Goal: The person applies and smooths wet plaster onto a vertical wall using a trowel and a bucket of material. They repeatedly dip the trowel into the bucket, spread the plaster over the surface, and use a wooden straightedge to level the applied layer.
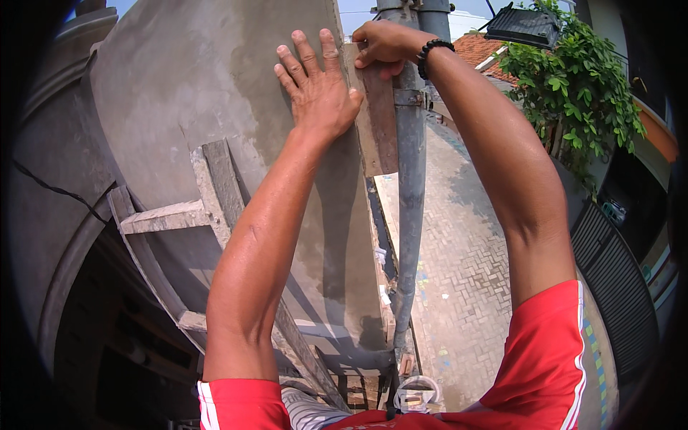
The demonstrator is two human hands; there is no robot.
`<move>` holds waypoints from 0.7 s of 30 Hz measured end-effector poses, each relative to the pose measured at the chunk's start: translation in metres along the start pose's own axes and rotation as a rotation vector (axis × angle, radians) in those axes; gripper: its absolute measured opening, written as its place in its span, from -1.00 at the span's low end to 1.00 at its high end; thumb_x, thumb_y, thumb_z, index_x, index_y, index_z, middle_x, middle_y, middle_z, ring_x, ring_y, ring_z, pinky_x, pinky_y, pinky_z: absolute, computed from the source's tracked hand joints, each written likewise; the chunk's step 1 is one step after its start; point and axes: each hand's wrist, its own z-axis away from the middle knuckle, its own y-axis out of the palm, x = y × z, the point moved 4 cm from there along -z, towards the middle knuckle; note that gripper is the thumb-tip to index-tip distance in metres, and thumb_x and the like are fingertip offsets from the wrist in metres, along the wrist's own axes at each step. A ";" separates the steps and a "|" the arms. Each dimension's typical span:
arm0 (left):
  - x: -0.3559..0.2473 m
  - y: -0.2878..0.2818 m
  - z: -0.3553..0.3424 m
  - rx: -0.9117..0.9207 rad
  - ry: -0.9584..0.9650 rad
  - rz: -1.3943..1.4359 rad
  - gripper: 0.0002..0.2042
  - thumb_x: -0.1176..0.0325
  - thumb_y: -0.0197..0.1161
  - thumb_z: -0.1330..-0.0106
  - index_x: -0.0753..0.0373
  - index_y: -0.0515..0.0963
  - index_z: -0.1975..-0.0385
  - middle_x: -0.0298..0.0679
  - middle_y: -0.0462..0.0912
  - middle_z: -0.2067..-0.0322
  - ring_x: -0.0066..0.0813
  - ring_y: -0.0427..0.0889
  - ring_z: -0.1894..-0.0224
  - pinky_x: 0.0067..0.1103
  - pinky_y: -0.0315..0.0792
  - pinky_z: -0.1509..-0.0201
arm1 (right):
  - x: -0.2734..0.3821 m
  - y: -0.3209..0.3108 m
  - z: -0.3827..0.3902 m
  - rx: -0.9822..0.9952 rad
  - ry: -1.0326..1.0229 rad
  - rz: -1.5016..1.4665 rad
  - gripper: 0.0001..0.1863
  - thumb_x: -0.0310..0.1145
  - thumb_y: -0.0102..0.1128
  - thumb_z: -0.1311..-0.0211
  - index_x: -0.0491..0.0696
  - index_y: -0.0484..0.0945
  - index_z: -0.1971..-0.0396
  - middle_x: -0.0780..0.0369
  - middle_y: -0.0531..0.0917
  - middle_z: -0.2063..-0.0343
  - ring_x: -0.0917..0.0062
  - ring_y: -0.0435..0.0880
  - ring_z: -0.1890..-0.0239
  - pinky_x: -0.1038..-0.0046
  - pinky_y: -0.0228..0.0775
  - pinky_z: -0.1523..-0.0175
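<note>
My left hand (315,89) lies against the grey plastered wall (172,79), fingers spread and the palm near the wall's right edge. A damp, darker patch of plaster surrounds it. My right hand (387,46), with a dark beaded bracelet (430,56) at the wrist, grips the top of a wooden board (382,125). The thumb is on the near face; some fingers are hidden behind it. The board stands upright along the wall's edge, between the wall and a grey metal pole (411,215). Its lower end reaches partway down the wall.
A wooden ladder (215,186) leans on the wall at left. Far below on the right runs a paved lane (466,265). A white bucket (419,390) stands low near the pole's foot. A leafy plant (573,93), a lamp (523,25) and a dark gate (616,279) are farther right.
</note>
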 end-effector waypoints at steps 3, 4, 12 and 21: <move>-0.001 0.002 -0.001 0.008 0.003 0.006 0.04 0.13 0.24 -0.13 0.18 -0.39 -0.48 0.25 -0.49 -0.43 0.45 -0.53 -0.43 0.12 -0.47 -0.44 | 0.001 0.000 0.002 0.011 0.014 -0.008 -0.70 -0.37 0.32 -0.17 -0.12 0.54 0.11 0.20 0.67 0.40 0.50 0.69 0.59 0.52 0.57 0.57; 0.000 0.002 -0.001 0.012 0.004 0.009 0.04 0.13 0.23 -0.13 0.17 -0.40 -0.47 0.26 -0.50 -0.43 0.46 -0.54 -0.43 0.12 -0.48 -0.43 | 0.004 0.000 0.004 0.020 0.030 -0.013 -0.70 -0.37 0.32 -0.17 -0.12 0.54 0.11 0.20 0.67 0.42 0.49 0.69 0.59 0.51 0.57 0.57; 0.001 0.008 -0.001 -0.041 0.039 0.014 0.05 0.16 0.23 -0.13 0.20 -0.43 -0.46 0.30 -0.52 -0.42 0.51 -0.57 -0.41 0.14 -0.49 -0.42 | -0.001 0.002 -0.009 -0.040 -0.062 0.206 -0.72 -0.36 0.34 -0.12 -0.14 0.59 0.19 0.15 0.70 0.46 0.45 0.70 0.57 0.42 0.56 0.50; -0.001 0.008 -0.001 -0.074 0.059 0.036 0.05 0.20 0.24 -0.10 0.22 -0.38 -0.47 0.31 -0.48 -0.41 0.52 -0.56 -0.41 0.16 -0.48 -0.41 | -0.014 0.005 -0.024 -0.051 -0.170 0.276 -0.65 -0.31 0.36 -0.01 -0.16 0.62 0.20 0.13 0.70 0.50 0.43 0.67 0.55 0.37 0.54 0.45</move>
